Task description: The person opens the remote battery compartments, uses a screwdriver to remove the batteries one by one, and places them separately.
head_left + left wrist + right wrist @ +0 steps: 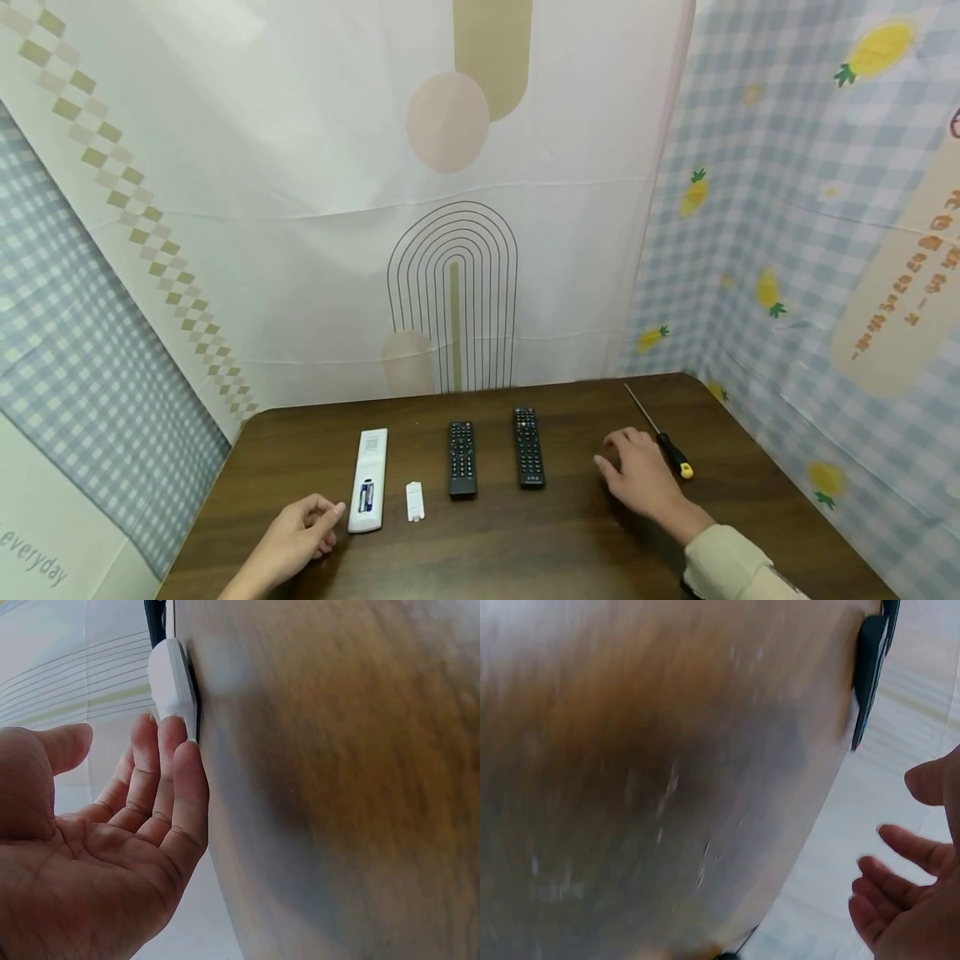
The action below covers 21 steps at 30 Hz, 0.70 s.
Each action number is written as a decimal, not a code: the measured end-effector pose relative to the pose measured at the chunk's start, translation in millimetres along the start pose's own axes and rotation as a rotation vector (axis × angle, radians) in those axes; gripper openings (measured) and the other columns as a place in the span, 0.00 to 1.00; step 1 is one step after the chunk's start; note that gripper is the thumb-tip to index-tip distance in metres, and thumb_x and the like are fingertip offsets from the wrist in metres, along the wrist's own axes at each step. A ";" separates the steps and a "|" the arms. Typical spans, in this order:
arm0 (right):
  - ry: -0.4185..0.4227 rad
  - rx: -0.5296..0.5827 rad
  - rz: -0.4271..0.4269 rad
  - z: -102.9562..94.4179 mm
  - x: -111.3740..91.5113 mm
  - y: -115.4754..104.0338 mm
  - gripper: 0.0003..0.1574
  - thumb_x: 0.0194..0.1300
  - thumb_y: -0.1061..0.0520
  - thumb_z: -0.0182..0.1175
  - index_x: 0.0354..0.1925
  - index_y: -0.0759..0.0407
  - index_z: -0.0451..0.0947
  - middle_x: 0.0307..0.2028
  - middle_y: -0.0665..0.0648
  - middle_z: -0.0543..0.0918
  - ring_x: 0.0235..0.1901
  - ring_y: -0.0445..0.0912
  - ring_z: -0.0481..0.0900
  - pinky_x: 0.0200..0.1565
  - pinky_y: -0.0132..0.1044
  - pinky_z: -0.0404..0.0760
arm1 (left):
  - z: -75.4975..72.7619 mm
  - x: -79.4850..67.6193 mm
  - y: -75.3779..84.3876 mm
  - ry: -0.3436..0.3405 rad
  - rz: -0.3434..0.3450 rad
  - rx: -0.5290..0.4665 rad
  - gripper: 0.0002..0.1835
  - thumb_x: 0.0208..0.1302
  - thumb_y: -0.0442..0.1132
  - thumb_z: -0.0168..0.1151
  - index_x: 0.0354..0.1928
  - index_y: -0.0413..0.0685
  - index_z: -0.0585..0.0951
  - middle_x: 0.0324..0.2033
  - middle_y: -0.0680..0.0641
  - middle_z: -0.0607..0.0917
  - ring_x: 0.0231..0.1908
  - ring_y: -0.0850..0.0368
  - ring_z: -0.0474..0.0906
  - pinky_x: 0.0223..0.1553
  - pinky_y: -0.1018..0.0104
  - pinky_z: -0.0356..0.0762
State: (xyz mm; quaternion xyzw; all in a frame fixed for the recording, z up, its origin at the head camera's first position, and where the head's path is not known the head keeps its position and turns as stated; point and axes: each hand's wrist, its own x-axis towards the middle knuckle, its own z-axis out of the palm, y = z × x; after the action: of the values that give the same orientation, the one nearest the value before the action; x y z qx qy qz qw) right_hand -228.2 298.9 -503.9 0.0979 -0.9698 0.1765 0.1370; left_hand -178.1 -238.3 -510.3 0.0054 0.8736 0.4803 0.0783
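Note:
A white remote control point(368, 479) lies back side up at the left, its battery bay uncovered with blue batteries point(366, 496) inside. Just right of it is a small white battery cover point(415, 502). My left hand point(300, 533) is beside the remote's lower left edge, fingers loosely bent and holding nothing. In the left wrist view its fingertips point(174, 724) overlap the end of the white remote point(171, 679). On the right, my empty right hand point(641, 475) hovers low over the table, fingers relaxed, left of a screwdriver point(673, 454) with a black and yellow handle.
Two black remote controls, one near the middle point(462, 460) and one farther right point(528, 447), lie buttons up between my hands. The brown wooden table point(480, 550) meets a white patterned cloth point(315, 283) at its back edge. Checked cloth point(757, 333) hangs along the right side.

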 end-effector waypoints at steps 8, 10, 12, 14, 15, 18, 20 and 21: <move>-0.008 -0.156 0.067 -0.7 10.2 56.4 0.30 0.75 0.51 0.65 0.60 0.75 0.76 0.54 0.76 0.79 0.55 0.73 0.76 0.57 0.70 0.75 | -0.7 -4.5 -1.4 -0.005 0.006 -0.015 0.21 0.80 0.50 0.60 0.49 0.34 0.81 0.28 0.46 0.86 0.29 0.57 0.82 0.30 0.65 0.84; -0.046 -0.197 0.103 -1.5 11.5 71.4 0.34 0.75 0.51 0.64 0.62 0.79 0.72 0.55 0.80 0.77 0.56 0.75 0.76 0.58 0.70 0.75 | -0.8 -5.0 -1.8 -0.008 0.003 -0.018 0.21 0.80 0.50 0.60 0.49 0.34 0.81 0.28 0.45 0.86 0.28 0.57 0.82 0.30 0.65 0.85; -0.083 -0.216 0.141 -3.6 11.7 83.3 0.37 0.76 0.51 0.63 0.64 0.82 0.69 0.57 0.83 0.75 0.56 0.77 0.75 0.58 0.71 0.75 | -0.8 -5.3 -2.6 -0.015 -0.001 -0.025 0.21 0.80 0.50 0.60 0.49 0.34 0.81 0.28 0.45 0.86 0.28 0.57 0.82 0.30 0.65 0.85; -0.113 -0.219 0.174 -5.7 11.8 93.0 0.38 0.76 0.52 0.63 0.66 0.84 0.66 0.58 0.85 0.74 0.57 0.78 0.73 0.59 0.72 0.75 | -0.7 -5.2 -3.6 -0.022 -0.003 -0.030 0.21 0.80 0.50 0.60 0.49 0.34 0.80 0.28 0.45 0.86 0.29 0.57 0.82 0.30 0.65 0.85; -0.125 -0.218 0.186 -6.6 11.6 96.9 0.39 0.77 0.52 0.62 0.66 0.84 0.66 0.58 0.85 0.73 0.57 0.78 0.73 0.59 0.72 0.74 | -0.6 -5.2 -3.8 -0.025 -0.004 -0.034 0.21 0.80 0.50 0.59 0.49 0.34 0.80 0.28 0.45 0.86 0.29 0.57 0.82 0.31 0.65 0.85; -0.151 -0.226 0.201 -8.9 10.5 106.6 0.36 0.77 0.54 0.61 0.66 0.83 0.67 0.57 0.85 0.74 0.55 0.78 0.74 0.58 0.71 0.75 | -0.3 -4.6 -4.2 -0.028 0.000 -0.041 0.20 0.81 0.49 0.59 0.49 0.34 0.80 0.29 0.45 0.86 0.29 0.57 0.82 0.31 0.65 0.85; -0.162 -0.233 0.199 -9.4 9.8 113.3 0.32 0.78 0.55 0.60 0.63 0.82 0.68 0.53 0.83 0.76 0.51 0.75 0.76 0.54 0.68 0.78 | -0.3 -4.3 -4.1 -0.026 -0.003 -0.042 0.20 0.81 0.49 0.59 0.49 0.34 0.80 0.29 0.45 0.86 0.29 0.57 0.82 0.31 0.65 0.85; -0.166 -0.236 0.197 -9.5 9.6 116.5 0.30 0.78 0.55 0.59 0.62 0.82 0.69 0.51 0.82 0.76 0.49 0.74 0.77 0.51 0.67 0.79 | -0.3 -4.2 -4.1 -0.026 -0.005 -0.043 0.20 0.81 0.48 0.59 0.49 0.34 0.80 0.28 0.45 0.86 0.29 0.57 0.82 0.31 0.65 0.85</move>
State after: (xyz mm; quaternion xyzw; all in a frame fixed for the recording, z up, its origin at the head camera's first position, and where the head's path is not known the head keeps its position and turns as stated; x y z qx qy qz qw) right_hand -262.8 408.0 -529.2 -0.0004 -0.9966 0.0656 0.0492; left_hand -173.7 -241.1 -513.0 0.0076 0.8621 0.4984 0.0909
